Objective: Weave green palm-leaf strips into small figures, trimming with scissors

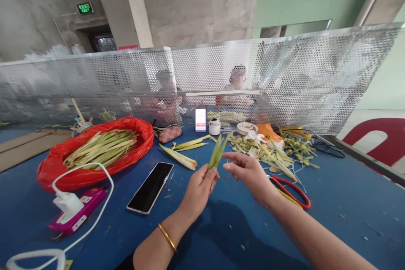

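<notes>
My left hand is closed around the lower end of a small bunch of green leaf strips, whose pointed tips fan upward. Just to the right, my right hand hovers with thumb and index finger a little apart, pointing at the strips; nothing shows between them. Beyond the left hand, pale husk-like stalks lie on the blue table. Red-handled scissors rest partly behind my right forearm. Farther left, a red plastic bag holds many long green-and-yellow strips.
A phone lies left of my hands, near a purple power strip with a white cable. A lit phone stands by a small jar. Plant scraps are heaped right. Behind a perforated metal screen sit people.
</notes>
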Motion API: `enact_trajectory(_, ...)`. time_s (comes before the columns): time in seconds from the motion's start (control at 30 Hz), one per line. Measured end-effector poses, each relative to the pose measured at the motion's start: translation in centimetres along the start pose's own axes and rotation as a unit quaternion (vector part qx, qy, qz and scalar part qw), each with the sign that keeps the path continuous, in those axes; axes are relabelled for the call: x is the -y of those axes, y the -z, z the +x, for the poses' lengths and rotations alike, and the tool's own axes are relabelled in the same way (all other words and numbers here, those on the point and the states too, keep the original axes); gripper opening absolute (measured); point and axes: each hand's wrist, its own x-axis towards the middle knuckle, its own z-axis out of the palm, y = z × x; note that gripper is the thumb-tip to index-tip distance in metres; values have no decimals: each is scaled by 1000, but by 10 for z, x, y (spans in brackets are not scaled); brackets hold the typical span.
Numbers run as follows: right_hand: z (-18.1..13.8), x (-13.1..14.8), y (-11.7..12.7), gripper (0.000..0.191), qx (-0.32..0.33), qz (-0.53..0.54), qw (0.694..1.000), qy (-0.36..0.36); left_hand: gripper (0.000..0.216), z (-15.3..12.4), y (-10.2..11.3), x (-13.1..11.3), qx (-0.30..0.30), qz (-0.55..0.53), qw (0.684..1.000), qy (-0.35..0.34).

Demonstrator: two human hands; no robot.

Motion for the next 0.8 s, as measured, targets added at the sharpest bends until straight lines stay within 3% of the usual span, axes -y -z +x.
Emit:
enact_trajectory(0.23, -5, 9, -6, 28, -37, 110, 993, -2, 36, -4, -4, 3, 45, 108, 993, -7)
enact_trajectory(0.4, -4, 11, -1, 31, -53, 147, 988, -2, 37, -4, -5, 3, 73, 111, 991, 12)
enact_trajectory(0.63, -2, 9, 1, 29, -72, 156, 985, 0, 39, -5, -8, 0, 111, 30, 992, 59)
enact_trajectory(0.8, 0, 8, 12, 28, -80, 110, 991, 5, 50, -6, -8, -3, 157, -71, 970, 169)
